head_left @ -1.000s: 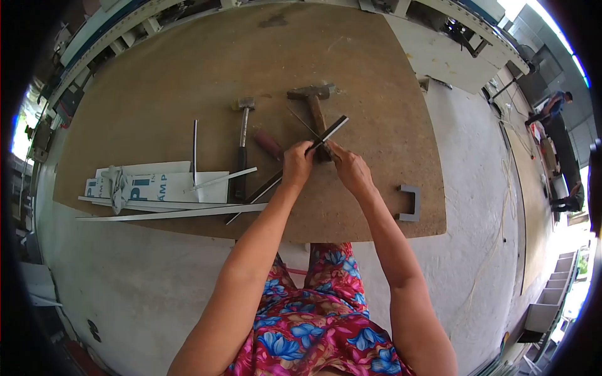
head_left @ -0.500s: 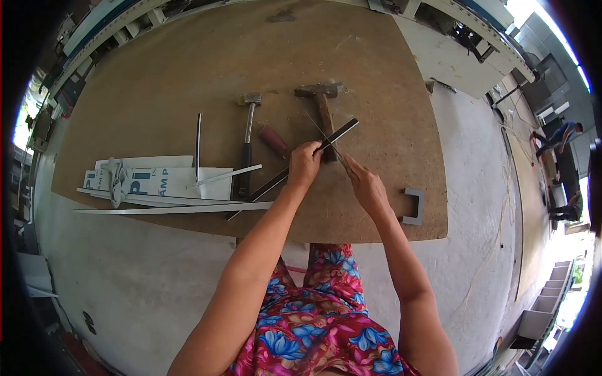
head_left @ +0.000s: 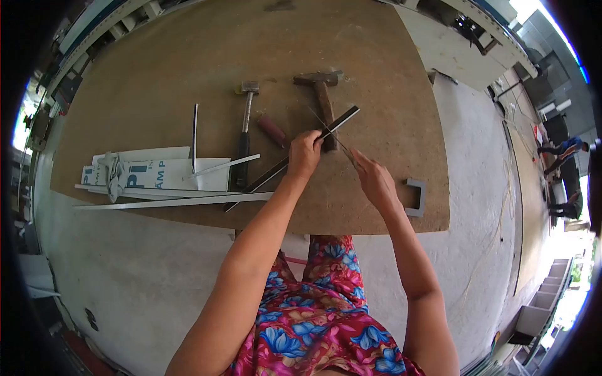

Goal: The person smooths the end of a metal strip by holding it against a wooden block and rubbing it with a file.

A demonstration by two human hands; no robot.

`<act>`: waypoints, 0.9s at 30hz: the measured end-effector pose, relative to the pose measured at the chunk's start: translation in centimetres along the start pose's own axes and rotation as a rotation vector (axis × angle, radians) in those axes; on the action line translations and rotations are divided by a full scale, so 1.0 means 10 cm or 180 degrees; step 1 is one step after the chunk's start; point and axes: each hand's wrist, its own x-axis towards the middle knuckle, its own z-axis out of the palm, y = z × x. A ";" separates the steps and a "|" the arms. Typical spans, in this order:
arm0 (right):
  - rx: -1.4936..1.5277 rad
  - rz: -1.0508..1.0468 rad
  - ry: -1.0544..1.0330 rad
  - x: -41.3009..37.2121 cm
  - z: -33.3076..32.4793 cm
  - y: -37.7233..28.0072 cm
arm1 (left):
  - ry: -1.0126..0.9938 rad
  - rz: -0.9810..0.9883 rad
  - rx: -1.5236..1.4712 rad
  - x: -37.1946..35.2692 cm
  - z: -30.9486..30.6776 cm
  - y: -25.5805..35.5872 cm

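Right hand (head_left: 378, 183) gripped the near end of a thin, dark, straight tool (head_left: 343, 147) crossing a long black-and-white strip (head_left: 343, 119), which slanted away rightward through the curled fingers of the left hand (head_left: 304, 153), closest to the crossing, a wooden-handled hammer (head_left: 323, 100)'s dark head beyond.

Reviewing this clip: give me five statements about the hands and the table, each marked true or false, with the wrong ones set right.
1. The left hand grips the dark strip. True.
2. The right hand is empty. False: it holds a thin tool, its kind too small to tell.
3. The thin tool crosses the dark strip in this view. True.
4. A red cylinder lies between the black-handled hammer and the wooden-handled hammer. True.
5. The grey bracket lies left of both hammers. False: the grey bracket lies to their right, near the edge of the table.
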 end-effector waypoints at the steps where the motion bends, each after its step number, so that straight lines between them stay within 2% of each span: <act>1: -0.0104 0.0005 -0.0014 0.13 -0.01 -0.07 | -0.0025 0.0019 0.0007 0.04 0.00 0.02; 4: 0.0061 -0.0031 -0.0020 0.40 0.11 -0.16 | 0.0072 0.0125 -0.0097 0.06 0.02 -0.08; 10: -0.0014 0.0006 -0.0126 -0.10 -0.05 0.06 | 0.0071 0.0090 0.0047 0.03 0.03 -0.03; 16: 0.0057 -0.0030 -0.0013 0.46 0.15 -0.19 | 0.0016 -0.0001 -0.0179 0.07 -0.01 -0.04; 19: -0.0071 0.0187 -0.0180 0.19 0.01 -0.15 | 0.0006 0.0114 0.0034 0.03 0.00 -0.03; 22: 0.0072 0.0078 -0.0132 -0.06 -0.07 0.05 | 0.0106 0.0095 0.0090 0.02 0.05 -0.05; 27: -0.0032 0.0060 -0.0188 0.39 0.08 -0.18 | 0.0078 0.0114 -0.0019 0.04 0.02 -0.05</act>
